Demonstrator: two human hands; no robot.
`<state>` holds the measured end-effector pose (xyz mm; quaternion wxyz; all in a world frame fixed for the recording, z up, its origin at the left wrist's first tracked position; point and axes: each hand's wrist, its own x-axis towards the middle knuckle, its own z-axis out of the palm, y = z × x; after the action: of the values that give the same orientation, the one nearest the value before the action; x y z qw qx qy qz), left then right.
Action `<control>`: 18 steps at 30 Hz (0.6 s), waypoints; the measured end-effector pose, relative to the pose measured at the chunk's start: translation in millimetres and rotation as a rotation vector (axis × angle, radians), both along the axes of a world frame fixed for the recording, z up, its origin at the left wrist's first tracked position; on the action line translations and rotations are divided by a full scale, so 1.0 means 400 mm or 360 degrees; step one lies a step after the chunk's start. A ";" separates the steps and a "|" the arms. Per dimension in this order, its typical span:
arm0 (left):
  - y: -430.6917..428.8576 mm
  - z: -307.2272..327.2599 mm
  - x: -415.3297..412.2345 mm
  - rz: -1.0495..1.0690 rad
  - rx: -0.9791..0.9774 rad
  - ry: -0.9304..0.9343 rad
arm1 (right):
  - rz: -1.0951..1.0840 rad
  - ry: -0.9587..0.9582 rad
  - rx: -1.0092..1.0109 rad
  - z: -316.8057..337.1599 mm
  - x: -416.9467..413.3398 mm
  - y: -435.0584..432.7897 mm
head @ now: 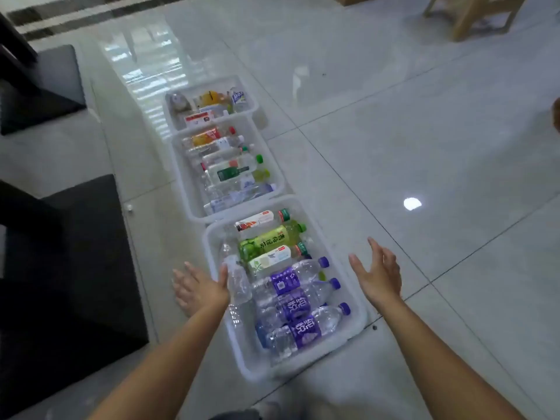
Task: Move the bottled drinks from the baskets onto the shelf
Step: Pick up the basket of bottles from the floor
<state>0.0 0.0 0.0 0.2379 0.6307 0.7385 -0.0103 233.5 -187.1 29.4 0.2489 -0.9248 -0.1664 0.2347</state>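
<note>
bottles: all lying on their sides in three baskets in a row on the floor (394, 131). None in hand.
nearest basket (360, 313): three purple-label water bottles (306, 328) at the near end, then white-label ones, a green tea bottle (269, 242), and a clear bottle (239, 283) along the left wall.
middle basket (277, 168): mixed clear and coloured bottles, packed tight.
far basket (206, 83): fewer items, too blurred to name.
handling: my read is thin plastic, smooth, round. Full ones are heavy enough to want a whole-hand wrap. The clear one looks possibly empty, so light and easy to crush.
grasp point: mid-body over the label, or the neck below the cap. Caps point right, so necks suit the right hand.
left hand (200, 287): fingers straight and spread, holding nothing, at the nearest basket's left rim, thumb beside the clear bottle. Contact: cannot tell.
right hand (378, 277): spread and relaxed, holding nothing, beside the right rim, apart from it.
shelf: not identifiable. Dark furniture (75, 268) on the left might be it.
risk: the bottles are packed close together, so lifting one may roll its neighbours.
</note>
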 end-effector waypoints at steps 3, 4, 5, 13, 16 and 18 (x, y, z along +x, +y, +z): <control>0.041 -0.172 -0.031 0.0033 -0.0256 0.0099 | 0.0026 0.0052 -0.0083 -0.182 0.024 0.035; 0.060 -0.219 -0.036 0.0033 -0.0335 0.0054 | 0.0019 0.0130 -0.0097 -0.223 0.037 0.050; 0.068 -0.266 -0.038 0.0021 -0.0398 -0.0014 | 0.0007 0.0198 -0.0080 -0.277 0.051 0.065; 0.117 -0.393 -0.008 -0.0076 -0.0355 -0.0199 | -0.0276 0.0631 0.0363 -0.418 0.100 0.167; 0.127 -0.393 -0.021 -0.0121 -0.0346 -0.0166 | -0.0302 0.0676 0.0372 -0.419 0.097 0.173; 0.131 -0.383 -0.031 -0.0127 -0.0329 -0.0188 | -0.0316 0.0765 0.0336 -0.424 0.090 0.160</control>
<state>-12.3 52.5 -153.2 0.3441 0.6312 0.6926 -0.0586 269.3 -123.3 -140.3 0.3981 -0.8232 -0.0348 0.4033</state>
